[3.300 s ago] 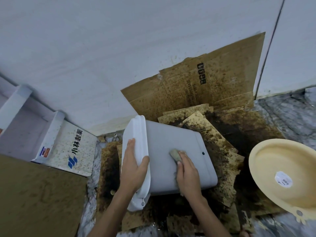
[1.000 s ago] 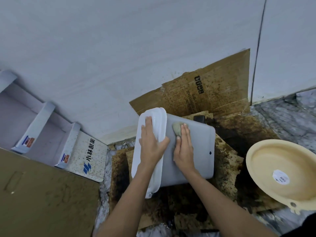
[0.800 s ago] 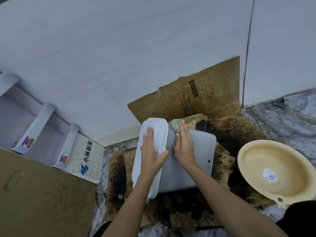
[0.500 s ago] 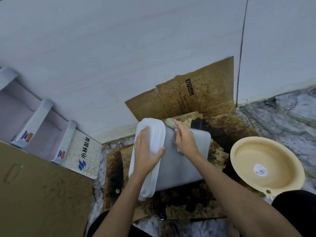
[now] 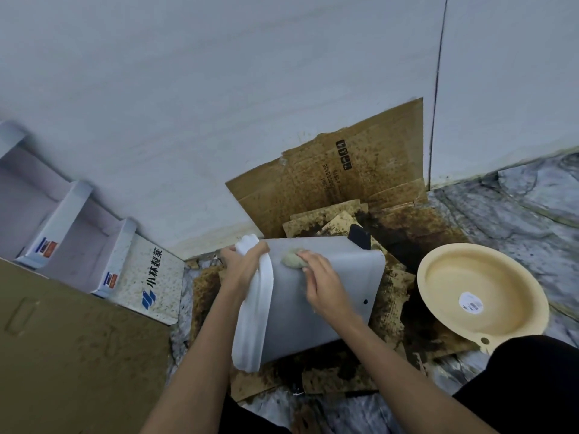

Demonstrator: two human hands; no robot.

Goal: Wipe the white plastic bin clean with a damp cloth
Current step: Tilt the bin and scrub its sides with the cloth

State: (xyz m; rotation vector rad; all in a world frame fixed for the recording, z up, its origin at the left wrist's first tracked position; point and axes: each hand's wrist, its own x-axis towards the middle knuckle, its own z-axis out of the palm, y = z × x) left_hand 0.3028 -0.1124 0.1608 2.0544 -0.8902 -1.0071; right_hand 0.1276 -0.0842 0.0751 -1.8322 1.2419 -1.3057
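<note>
The white plastic bin [image 5: 338, 289] lies on its side on stained cardboard, its rim [image 5: 253, 324] turned to the left. My left hand [image 5: 242, 264] grips the top of that rim, fingers curled over the edge. My right hand [image 5: 322, 278] presses a small greenish-grey damp cloth [image 5: 291, 257] against the bin's upper side wall near the rim. Most of the cloth shows just beyond my fingertips.
Dirty brown cardboard [image 5: 341, 180] leans against the white wall behind the bin. A cream plastic basin [image 5: 445, 296] sits to the right on the marble floor. White printed boxes [image 5: 150, 277] and a large brown cardboard sheet [image 5: 72, 355] lie to the left.
My right hand has slid the cloth from the bin's top edge back down onto the side wall. My left hand shifted up to the rim's upper corner, and the bin tilted slightly.
</note>
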